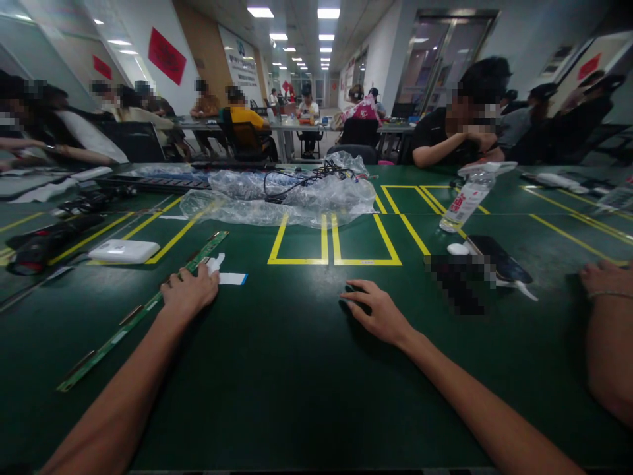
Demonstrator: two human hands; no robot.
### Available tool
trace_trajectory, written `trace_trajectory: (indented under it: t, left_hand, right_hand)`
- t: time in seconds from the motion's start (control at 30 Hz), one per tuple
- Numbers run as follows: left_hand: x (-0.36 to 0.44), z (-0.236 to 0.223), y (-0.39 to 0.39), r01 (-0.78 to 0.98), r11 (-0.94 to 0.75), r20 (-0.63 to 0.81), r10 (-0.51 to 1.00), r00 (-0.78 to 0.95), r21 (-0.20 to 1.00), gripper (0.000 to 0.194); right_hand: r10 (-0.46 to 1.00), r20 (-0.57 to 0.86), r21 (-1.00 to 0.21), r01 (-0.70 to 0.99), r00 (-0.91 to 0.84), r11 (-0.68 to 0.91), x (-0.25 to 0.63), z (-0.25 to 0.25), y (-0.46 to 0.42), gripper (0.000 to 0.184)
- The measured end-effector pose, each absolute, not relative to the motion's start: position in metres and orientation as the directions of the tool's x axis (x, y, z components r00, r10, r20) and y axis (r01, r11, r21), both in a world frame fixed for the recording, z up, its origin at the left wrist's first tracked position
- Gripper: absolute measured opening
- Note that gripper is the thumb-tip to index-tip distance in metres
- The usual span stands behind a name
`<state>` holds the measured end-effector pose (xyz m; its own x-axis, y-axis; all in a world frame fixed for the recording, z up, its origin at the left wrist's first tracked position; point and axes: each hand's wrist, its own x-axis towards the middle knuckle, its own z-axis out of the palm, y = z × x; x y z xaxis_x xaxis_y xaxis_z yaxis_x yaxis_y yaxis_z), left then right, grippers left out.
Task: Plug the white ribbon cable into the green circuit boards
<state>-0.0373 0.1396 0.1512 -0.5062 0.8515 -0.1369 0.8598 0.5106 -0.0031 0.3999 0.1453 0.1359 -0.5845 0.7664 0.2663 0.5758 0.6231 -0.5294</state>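
Observation:
A long, narrow green circuit board (129, 321) lies slantwise on the green tabletop at the left. My left hand (192, 290) is over its upper part, fingers bent round the strip. Beside those fingertips a white flat ribbon cable (231, 279) with a blue end lies bent on the table; whether the hand also pinches it is hidden. My right hand (378, 313) hovers at or just above the tabletop near the middle, its fingers apart and holding nothing.
Clear plastic wrap (297, 194) with black cables (291, 185) spreads across the back. A white device (123, 251) sits at left. A bottle (467, 201), a phone (499, 257) and a small white case (457, 249) are at right. Another person's arm (610, 330) rests at the right edge.

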Motion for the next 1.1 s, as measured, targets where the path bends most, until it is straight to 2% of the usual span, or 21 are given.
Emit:
trace_trajectory:
  t: [0.3, 0.47, 0.67, 1.1]
  left_hand:
    - [-0.044, 0.144, 0.153, 0.818, 0.568, -0.155, 0.819, -0.552, 0.089, 0.081]
    - [-0.047, 0.140, 0.152, 0.825, 0.559, -0.161, 0.825, -0.542, 0.083, 0.082]
    - [-0.038, 0.139, 0.151, 0.817, 0.576, -0.118, 0.813, -0.570, 0.019, 0.076]
    - [-0.036, 0.137, 0.152, 0.838, 0.545, -0.151, 0.829, -0.538, 0.006, 0.075]
  right_hand:
    - [0.780, 0.248, -0.542, 0.586, -0.574, 0.603, 0.399, 0.141, 0.144, 0.031]
    - [0.776, 0.251, -0.532, 0.588, -0.578, 0.610, 0.399, 0.139, 0.145, 0.031]
    - [0.769, 0.268, -0.526, 0.581, -0.580, 0.621, 0.400, 0.138, 0.146, 0.032]
    - [0.772, 0.255, -0.519, 0.591, -0.581, 0.617, 0.400, 0.140, 0.144, 0.032]
